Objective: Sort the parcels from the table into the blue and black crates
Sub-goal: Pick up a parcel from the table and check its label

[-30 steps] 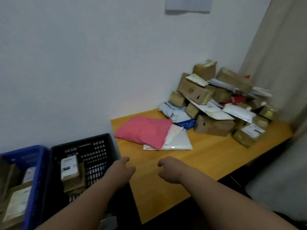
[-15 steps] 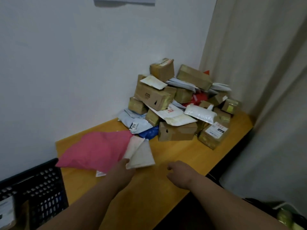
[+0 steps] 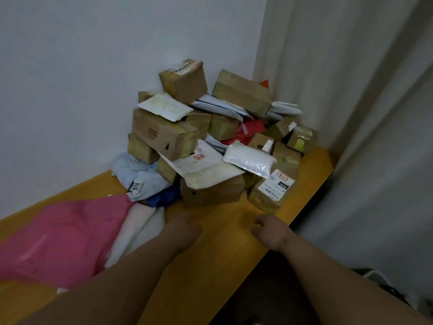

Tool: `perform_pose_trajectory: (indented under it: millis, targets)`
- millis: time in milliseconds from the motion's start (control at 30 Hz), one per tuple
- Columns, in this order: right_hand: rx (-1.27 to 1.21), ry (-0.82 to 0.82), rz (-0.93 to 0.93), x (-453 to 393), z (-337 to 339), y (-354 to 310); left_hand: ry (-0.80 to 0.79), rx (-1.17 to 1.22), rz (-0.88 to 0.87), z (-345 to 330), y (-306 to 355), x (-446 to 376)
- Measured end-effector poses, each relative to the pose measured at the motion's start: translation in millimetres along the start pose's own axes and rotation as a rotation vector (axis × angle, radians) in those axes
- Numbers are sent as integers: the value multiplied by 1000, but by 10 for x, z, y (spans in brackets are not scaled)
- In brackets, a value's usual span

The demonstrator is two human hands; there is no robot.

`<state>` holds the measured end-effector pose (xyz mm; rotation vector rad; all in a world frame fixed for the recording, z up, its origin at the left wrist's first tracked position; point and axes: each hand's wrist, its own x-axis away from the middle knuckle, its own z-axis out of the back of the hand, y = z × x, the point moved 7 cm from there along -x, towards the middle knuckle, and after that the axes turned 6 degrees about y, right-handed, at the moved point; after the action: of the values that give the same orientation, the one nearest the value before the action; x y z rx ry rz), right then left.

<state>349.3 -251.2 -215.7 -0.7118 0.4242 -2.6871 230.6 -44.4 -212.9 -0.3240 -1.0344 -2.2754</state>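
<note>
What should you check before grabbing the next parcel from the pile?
1. Left hand free: ok, holds nothing.
2. Right hand free: ok, holds nothing.
3. Parcel close by: ok, labelled box lies just ahead of the right hand.
4. Box free to lift: ok, nothing rests on most of it.
5. Pile steady: not ok, boxes lean on each other.
6. Crates in sight: not ok, none in view.
</note>
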Motion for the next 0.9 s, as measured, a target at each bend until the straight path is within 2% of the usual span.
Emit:
perform_pose_trajectory:
  millis: [200, 333, 400, 500, 567, 667, 767, 900]
  targets:
    - [-147, 51, -5, -658, 512, 778, -126, 81, 80, -686, 779, -429]
    - [-81, 46, -27, -1071, 845, 1268, -78, 163, 97, -1085, 1368, -644]
    - [43, 33, -1, -1250, 958, 1364, -60, 218, 107, -1203, 1535, -752]
    - [50, 9, 96, -1423, 987, 1329, -13, 242, 154, -1306, 1589, -929]
    - [-91, -7, 87, -1556, 928, 1380, 10, 245, 185, -1355, 1598, -1000]
    - [-299, 61, 150, -1665, 978, 1358, 22, 326, 225, -1433, 1639, -1051]
    - [-492, 19, 49, -1707, 1000, 1344, 33, 428, 254, -1496, 1650, -1077]
    - [-451, -41, -108, -1720, 962, 1529, 38, 589, 331, -1550, 1576, -1059]
